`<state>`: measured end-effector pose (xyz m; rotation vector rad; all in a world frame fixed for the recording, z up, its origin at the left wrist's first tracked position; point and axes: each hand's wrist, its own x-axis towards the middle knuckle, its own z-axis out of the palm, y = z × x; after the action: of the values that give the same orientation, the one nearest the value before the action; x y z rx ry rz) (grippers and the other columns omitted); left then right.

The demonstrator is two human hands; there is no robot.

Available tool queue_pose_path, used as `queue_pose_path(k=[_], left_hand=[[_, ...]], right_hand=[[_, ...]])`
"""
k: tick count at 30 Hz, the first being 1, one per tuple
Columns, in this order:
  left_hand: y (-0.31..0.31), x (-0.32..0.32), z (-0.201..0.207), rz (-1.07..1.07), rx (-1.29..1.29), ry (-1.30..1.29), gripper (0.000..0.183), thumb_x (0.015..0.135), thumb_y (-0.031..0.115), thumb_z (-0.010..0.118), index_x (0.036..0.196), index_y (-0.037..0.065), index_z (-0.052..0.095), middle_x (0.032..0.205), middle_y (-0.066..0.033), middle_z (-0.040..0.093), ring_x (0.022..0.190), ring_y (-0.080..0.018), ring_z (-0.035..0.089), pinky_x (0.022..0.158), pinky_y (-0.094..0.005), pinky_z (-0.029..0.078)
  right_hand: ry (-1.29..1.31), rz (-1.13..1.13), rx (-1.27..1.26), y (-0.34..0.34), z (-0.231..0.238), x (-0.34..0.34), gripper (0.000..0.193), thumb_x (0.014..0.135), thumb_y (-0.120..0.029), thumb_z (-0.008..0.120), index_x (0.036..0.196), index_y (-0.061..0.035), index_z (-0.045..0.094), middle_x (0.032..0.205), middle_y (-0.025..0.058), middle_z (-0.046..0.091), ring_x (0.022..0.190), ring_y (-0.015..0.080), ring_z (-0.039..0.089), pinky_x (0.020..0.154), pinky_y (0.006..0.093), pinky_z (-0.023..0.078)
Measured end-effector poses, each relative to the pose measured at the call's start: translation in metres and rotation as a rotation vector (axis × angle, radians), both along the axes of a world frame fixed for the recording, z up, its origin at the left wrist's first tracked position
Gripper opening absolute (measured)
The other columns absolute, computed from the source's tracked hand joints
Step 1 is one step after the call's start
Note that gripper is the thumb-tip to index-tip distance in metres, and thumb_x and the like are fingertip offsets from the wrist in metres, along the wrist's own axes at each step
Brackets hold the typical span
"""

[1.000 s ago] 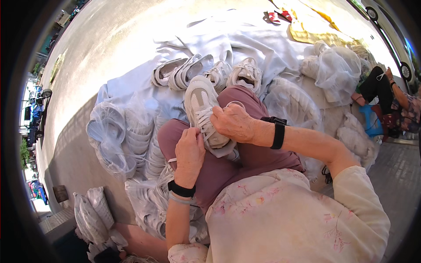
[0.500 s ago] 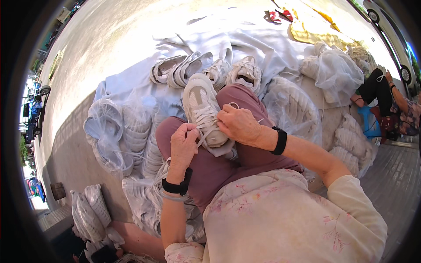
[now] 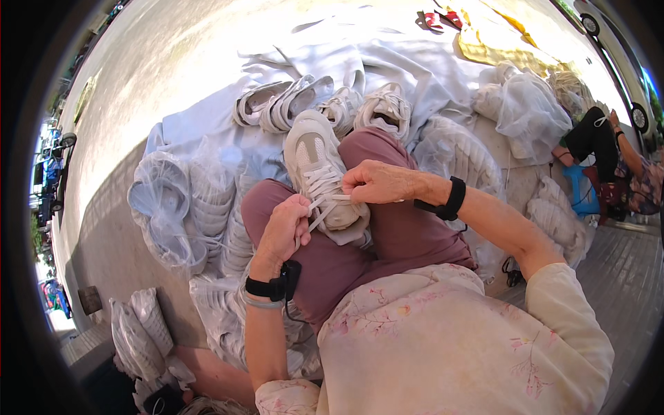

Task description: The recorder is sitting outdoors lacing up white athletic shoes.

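Observation:
A white and grey sneaker [image 3: 312, 153] rests between my knees, its toe pointing away from me and its laces threaded across the tongue. White shoelaces [image 3: 330, 198] run between my two hands over the heel end. My left hand [image 3: 282, 227] pinches one lace at the left of the shoe opening. On the other side my right hand [image 3: 377, 182], knuckles up, is closed on the other lace, which is drawn out to the right. The laces cross each other above the shoe opening.
Beyond my knees, a laced shoe [image 3: 382, 109] and several shoe uppers [image 3: 296, 104] lie on a pale blue cloth [image 3: 200, 114]. Plastic bags of nested uppers [image 3: 162, 197] stand at the left, another bag [image 3: 529, 111] at the right. Another person [image 3: 633, 166] sits at the far right.
My right hand has turned over and drawn its lace out to the right. My left hand has rotated, still pinching its lace. The sneaker has stayed between my knees.

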<state>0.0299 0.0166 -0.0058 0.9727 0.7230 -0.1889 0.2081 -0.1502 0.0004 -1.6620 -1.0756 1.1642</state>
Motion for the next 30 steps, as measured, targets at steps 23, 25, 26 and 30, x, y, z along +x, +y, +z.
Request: queue_pose_path(k=[23,25,26,30], left_hand=[[-0.007,0.004,0.012,-0.039,0.544,0.101,0.013,0.086,0.012,0.061,0.091,0.006,0.050,0.066,0.0042,0.045,0.047,-0.0021,0.038,0.036,-0.0193,0.038],[-0.009,0.006,0.011,-0.047,0.544,0.113,0.014,0.087,0.015,0.061,0.091,0.006,0.051,0.066,0.0040,0.045,0.047,-0.0022,0.038,0.036,-0.0192,0.038],[-0.009,0.007,0.010,-0.057,0.546,0.120,0.015,0.088,0.017,0.061,0.090,0.005,0.053,0.065,0.0038,0.045,0.047,-0.0023,0.038,0.036,-0.0191,0.038],[-0.010,0.005,0.010,-0.079,0.605,0.111,0.018,0.089,0.021,0.060,0.091,0.004,0.054,0.066,0.0033,0.046,0.047,-0.0024,0.039,0.036,-0.0192,0.038]], right_hand=[[-0.588,0.015,0.200,-0.005,-0.015,0.009,0.009,0.075,-0.006,0.054,0.084,-0.0039,0.056,0.075,0.0134,0.056,0.072,0.0344,0.054,0.067,0.0378,0.044],[-0.498,-0.023,0.219,-0.004,-0.009,0.005,0.008,0.077,-0.006,0.054,0.084,-0.0030,0.056,0.077,0.0138,0.058,0.074,0.0330,0.056,0.069,0.0373,0.044],[-0.263,-0.042,0.171,-0.002,-0.007,0.003,0.008,0.077,-0.008,0.055,0.083,-0.0025,0.056,0.076,0.0145,0.059,0.073,0.0320,0.057,0.067,0.0371,0.044],[-0.216,-0.003,0.074,-0.007,-0.009,-0.004,0.013,0.078,-0.014,0.058,0.080,-0.0017,0.057,0.073,0.0157,0.059,0.066,0.0283,0.058,0.061,0.0364,0.043]])
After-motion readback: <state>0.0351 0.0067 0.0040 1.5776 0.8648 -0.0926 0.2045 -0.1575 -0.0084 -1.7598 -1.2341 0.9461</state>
